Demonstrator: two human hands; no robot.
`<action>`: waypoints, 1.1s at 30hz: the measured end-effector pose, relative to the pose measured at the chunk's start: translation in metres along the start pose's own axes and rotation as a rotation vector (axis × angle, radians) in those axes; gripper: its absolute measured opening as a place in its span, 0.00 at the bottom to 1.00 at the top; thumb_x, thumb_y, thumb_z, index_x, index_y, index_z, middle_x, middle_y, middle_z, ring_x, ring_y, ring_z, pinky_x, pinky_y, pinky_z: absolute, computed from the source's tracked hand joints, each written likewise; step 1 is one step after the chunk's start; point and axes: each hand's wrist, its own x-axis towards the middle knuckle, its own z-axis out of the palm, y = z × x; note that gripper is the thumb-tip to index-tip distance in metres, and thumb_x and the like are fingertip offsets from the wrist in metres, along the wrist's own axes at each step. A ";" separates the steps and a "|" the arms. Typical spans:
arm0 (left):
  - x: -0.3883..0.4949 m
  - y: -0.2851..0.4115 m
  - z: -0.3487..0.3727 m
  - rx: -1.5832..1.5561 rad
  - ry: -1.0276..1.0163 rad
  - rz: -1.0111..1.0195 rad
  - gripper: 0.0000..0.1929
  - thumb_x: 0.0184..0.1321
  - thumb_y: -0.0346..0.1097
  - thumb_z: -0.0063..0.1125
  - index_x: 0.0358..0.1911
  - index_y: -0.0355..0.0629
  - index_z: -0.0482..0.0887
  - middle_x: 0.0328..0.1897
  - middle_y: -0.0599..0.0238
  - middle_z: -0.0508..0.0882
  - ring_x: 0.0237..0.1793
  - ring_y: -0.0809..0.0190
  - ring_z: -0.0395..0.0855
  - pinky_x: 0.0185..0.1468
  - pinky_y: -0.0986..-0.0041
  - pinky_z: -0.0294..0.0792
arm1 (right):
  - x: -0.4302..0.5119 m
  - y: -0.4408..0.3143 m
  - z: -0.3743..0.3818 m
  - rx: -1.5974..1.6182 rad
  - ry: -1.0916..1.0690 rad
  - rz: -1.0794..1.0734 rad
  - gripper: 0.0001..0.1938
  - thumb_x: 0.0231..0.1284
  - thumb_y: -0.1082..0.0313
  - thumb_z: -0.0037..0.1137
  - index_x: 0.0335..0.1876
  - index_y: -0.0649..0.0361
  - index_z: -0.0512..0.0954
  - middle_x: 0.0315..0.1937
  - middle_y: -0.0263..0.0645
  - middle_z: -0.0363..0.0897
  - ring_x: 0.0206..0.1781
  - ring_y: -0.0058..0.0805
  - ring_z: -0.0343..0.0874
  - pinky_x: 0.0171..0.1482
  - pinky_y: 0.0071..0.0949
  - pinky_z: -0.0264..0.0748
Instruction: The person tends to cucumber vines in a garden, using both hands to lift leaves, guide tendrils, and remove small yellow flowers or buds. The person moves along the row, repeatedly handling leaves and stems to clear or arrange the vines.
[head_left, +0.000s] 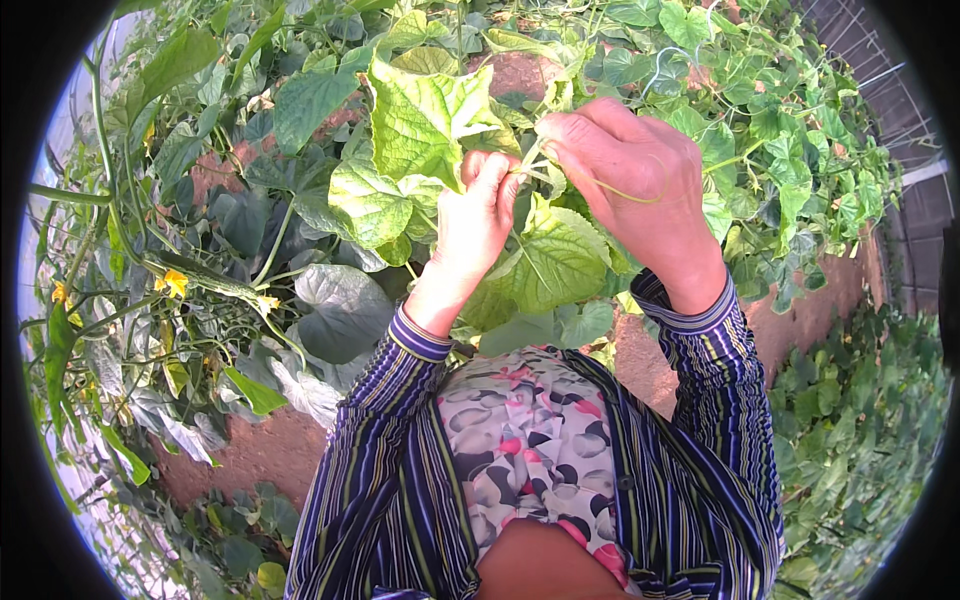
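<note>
In front of my chest both hands meet at a pale green cucumber vine tip (531, 159). My left hand (476, 206) pinches a thin stem there between thumb and fingers. Close on its right, my right hand (637, 176) has its thumb and forefinger closed on the same shoot. A thin curling tendril (626, 196) runs from the shoot across my right palm side. One large sunlit leaf (420, 120) stands over my left fingertips, and another leaf (559, 255) hangs below between the wrists. My fingers partly hide the stem.
To the left hangs a green cucumber (206, 279) near a yellow flower (175, 283). A light string (660, 67) loops among leaves at upper right. Brown soil (817, 300) shows between the plant rows, and more plants (855, 435) grow at lower right.
</note>
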 end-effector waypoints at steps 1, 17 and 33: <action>-0.001 0.000 0.000 0.009 -0.006 -0.020 0.08 0.57 0.28 0.58 0.39 0.48 0.76 0.33 0.60 0.77 0.28 0.48 0.80 0.28 0.63 0.73 | -0.001 0.002 -0.001 -0.015 -0.016 -0.021 0.09 0.48 0.66 0.60 0.37 0.50 0.77 0.26 0.32 0.69 0.25 0.30 0.75 0.27 0.28 0.69; -0.015 0.003 -0.006 0.051 -0.083 -0.102 0.06 0.57 0.30 0.58 0.37 0.48 0.77 0.33 0.62 0.78 0.30 0.51 0.80 0.31 0.63 0.73 | -0.006 0.020 -0.022 0.042 0.038 -0.029 0.10 0.48 0.67 0.61 0.38 0.53 0.77 0.29 0.33 0.73 0.31 0.24 0.77 0.32 0.23 0.70; 0.002 -0.036 -0.004 -0.241 0.080 -0.198 0.09 0.53 0.24 0.63 0.35 0.40 0.77 0.28 0.67 0.80 0.28 0.70 0.78 0.35 0.78 0.72 | -0.105 0.045 0.051 2.808 0.140 -0.055 0.28 0.63 0.49 0.55 0.60 0.62 0.67 0.29 0.30 0.72 0.17 0.07 0.67 0.20 0.13 0.54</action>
